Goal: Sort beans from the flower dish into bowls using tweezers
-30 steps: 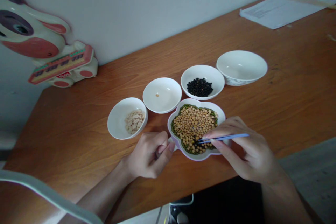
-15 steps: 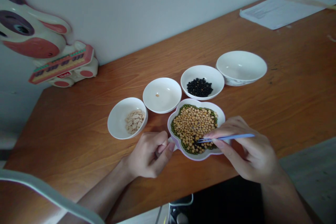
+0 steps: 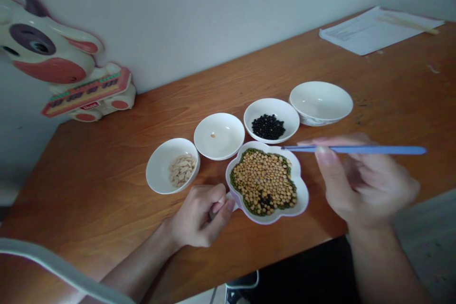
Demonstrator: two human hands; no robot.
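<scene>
The right hand [image 3: 366,183] hovers just above and beside the right edge of the flower-shaped dish [image 3: 302,198], blurred by motion, its thumb and fingers pinching a pair of blue tweezers [image 3: 356,150] held almost level. The tweezer tips reach over the dish's upper rim, and whether anything sits between them is too blurred to make out. The left hand [image 3: 199,216] lies curled at the dish's left side, its fingers folded inward against a small white tab on the rim; whether it is gripping that tab or only touching it, I cannot tell, and a dark sliver between the fingers is hard to identify. The dish sits on a wooden table [image 3: 107,166] and holds yellow peas [image 3: 261,171] ringed by green mung beans [image 3: 242,194], with a small patch of black beans [image 3: 265,201] low in the pile. Nearby stand four white bowls: one of pale seeds [image 3: 160,166], one with a single seed [image 3: 219,128], one of black beans [image 3: 270,109] and a deeper one [image 3: 320,99] — the toy cow [image 3: 50,54] and papers [image 3: 370,31] lie farther off.
</scene>
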